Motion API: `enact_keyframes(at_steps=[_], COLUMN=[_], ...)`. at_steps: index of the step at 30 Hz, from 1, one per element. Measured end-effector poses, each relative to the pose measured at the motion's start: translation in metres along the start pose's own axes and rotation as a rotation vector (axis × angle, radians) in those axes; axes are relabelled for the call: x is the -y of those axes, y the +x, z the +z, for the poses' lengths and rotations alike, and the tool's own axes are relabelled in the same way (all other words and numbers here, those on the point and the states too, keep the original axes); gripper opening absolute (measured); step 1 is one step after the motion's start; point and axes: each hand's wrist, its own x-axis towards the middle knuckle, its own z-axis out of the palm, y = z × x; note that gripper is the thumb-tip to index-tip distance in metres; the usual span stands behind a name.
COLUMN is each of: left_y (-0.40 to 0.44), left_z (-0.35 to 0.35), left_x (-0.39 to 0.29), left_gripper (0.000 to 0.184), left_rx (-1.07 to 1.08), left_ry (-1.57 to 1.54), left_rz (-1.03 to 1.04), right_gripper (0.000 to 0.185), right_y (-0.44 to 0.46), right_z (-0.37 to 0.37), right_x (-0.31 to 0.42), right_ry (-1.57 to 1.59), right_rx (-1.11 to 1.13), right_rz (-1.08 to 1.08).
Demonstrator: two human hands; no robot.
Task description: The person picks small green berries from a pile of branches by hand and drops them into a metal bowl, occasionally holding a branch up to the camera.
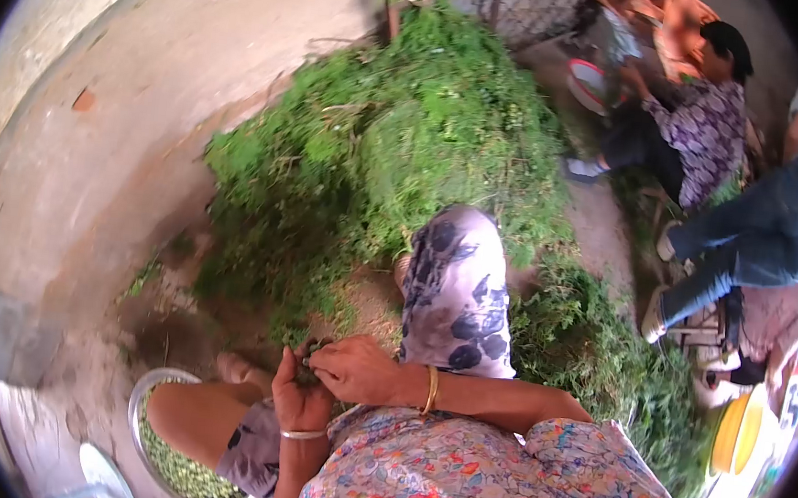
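Note:
My left hand, with a silver bangle at its wrist, is raised in front of my lap with its fingers curled. My right hand, wearing a gold bangle, meets it with bent fingertips. Between the fingers is something small and dark, too blurred to name. Beside my left leg sits a metal basin, holding many small green pieces that look like pods or beans. A large heap of leafy green plants lies in front of my knees.
More cut greenery lies to my right. Further off, a person in a purple patterned top sits by a red-rimmed basin. Another person in blue jeans is at right, near a yellow tub. A wire fence stands behind the heap.

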Motion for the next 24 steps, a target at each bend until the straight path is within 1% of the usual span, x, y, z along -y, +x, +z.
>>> enact_keyframes(at_steps=[2, 3, 5, 6, 8, 9, 11, 12, 14, 15, 17, 18, 19, 21, 22, 23, 24], left_y=[0.000, 0.000, 0.000, -0.002, -0.010, -0.006, -0.004, -0.009, -0.010, -0.012, -0.014, -0.011, -0.009, -0.009, -0.010, -0.008, -0.005], left_z=[-0.008, -0.012, -0.010, -0.007, 0.011, 0.000, -0.028, -0.035, -0.026, -0.021, -0.010, -0.011, -0.009, 0.000, 0.003, -0.001, -0.006], left_x=[-0.001, -0.002, -0.002, 0.000, 0.006, 0.004, -0.004, -0.005, -0.002, -0.003, -0.004, -0.003, 0.000, 0.008, 0.009, 0.010, 0.009], left_gripper=[0.033, 0.033, 0.028, 0.028, 0.025, 0.025, 0.023, 0.023, 0.022, 0.022, 0.022, 0.023, 0.023, 0.025, 0.026, 0.026, 0.026], left_rx=[0.095, 0.098, -0.009, -0.009, -0.214, -0.217, 0.087, 0.068, 0.191, 0.179, 0.175, 0.178, 0.206, -0.029, -0.069, -0.040, 0.029], left_ry=[-0.078, -0.071, -0.054, -0.052, 0.058, 0.056, -0.017, -0.023, 0.041, 0.034, 0.147, 0.155, 0.161, 0.166, 0.183, 0.202, 0.220], left_rz=[0.015, 0.000, -0.106, -0.114, 0.011, 0.011, -0.149, -0.126, -0.092, -0.082, -0.101, -0.114, -0.145, -0.038, -0.031, -0.059, -0.073], right_gripper=[0.010, 0.010, 0.012, 0.012, 0.014, 0.014, 0.013, 0.013, 0.012, 0.012, 0.013, 0.013, 0.013, 0.014, 0.014, 0.014, 0.015], right_y=[0.003, 0.004, 0.007, 0.008, 0.010, 0.010, 0.007, 0.008, 0.010, 0.011, 0.012, 0.010, 0.009, 0.006, 0.005, 0.003, 0.001], right_z=[-0.005, -0.005, -0.005, -0.007, -0.011, -0.013, -0.015, -0.014, -0.021, -0.025, -0.035, -0.035, -0.033, -0.035, -0.035, -0.035, -0.033], right_x=[0.005, 0.005, 0.006, 0.006, 0.004, 0.002, 0.001, -0.001, -0.011, -0.012, -0.010, -0.008, -0.005, 0.000, 0.003, 0.002, 0.000], right_ry=[0.169, 0.162, 0.465, 0.461, 0.495, 0.496, 0.513, 0.535, 0.401, 0.411, 0.566, 0.551, 0.571, 0.600, 0.624, 0.599, 0.590], right_rx=[0.090, 0.079, 0.030, 0.024, 0.005, 0.008, -0.050, -0.029, -0.133, -0.119, -0.007, -0.022, 0.022, 0.053, 0.053, 0.015, 0.053], right_rz=[0.142, 0.154, 0.321, 0.327, 0.378, 0.380, 0.464, 0.458, 0.454, 0.454, 0.435, 0.442, 0.425, 0.392, 0.370, 0.378, 0.400])
